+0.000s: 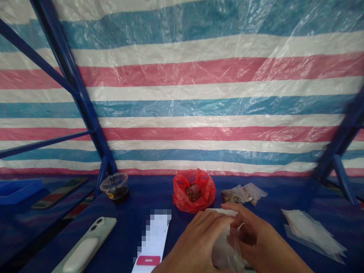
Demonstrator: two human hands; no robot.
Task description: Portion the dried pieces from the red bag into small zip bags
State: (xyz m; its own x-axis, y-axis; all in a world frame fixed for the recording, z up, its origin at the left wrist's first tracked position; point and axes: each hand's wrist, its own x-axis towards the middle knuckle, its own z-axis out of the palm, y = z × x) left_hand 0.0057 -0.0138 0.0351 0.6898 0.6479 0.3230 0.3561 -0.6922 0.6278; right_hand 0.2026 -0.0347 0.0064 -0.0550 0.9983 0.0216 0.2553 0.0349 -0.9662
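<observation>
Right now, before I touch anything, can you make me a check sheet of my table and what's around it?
Surface: dark blue cloth covering the table.
Job's things: clear plastic bag with something pale inside; red plastic bag with brown pieces in it; small zip bags; stack of flat clear bags.
Clutter: lidded clear plastic cup with dark contents; phone in a pale case; white slip with a pink button, partly blurred; blue tray.
Hands: left hand and right hand both wrapped around the clear plastic bag.
Cables: nothing seen.
Surroundings: red, white and blue striped tarp; blue metal frame.
</observation>
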